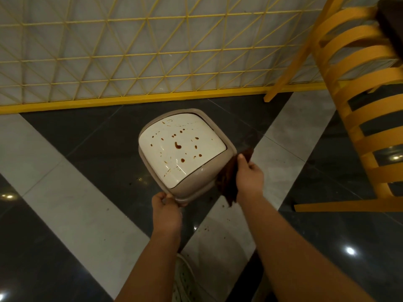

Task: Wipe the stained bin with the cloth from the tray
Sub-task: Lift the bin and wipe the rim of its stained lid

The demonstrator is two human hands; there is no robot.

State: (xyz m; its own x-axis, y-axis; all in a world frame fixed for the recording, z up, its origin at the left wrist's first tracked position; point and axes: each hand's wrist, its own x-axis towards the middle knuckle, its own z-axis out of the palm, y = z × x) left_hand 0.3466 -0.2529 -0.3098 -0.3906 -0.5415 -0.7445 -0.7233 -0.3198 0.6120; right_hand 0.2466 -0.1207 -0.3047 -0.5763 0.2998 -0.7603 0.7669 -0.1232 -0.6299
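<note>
A beige bin stands on the floor in the middle of the view. Its white swing lid is spattered with brown stains. My left hand grips the bin's near rim corner. My right hand holds a dark brown cloth against the bin's right side; the cloth hangs down below the hand. The tray is out of sight.
A yellow lattice fence with a yellow base rail runs along the back. A yellow slatted chair stands at the right. The floor has dark and pale glossy tiles with small brown specks near the bin. A perforated white object lies at the bottom.
</note>
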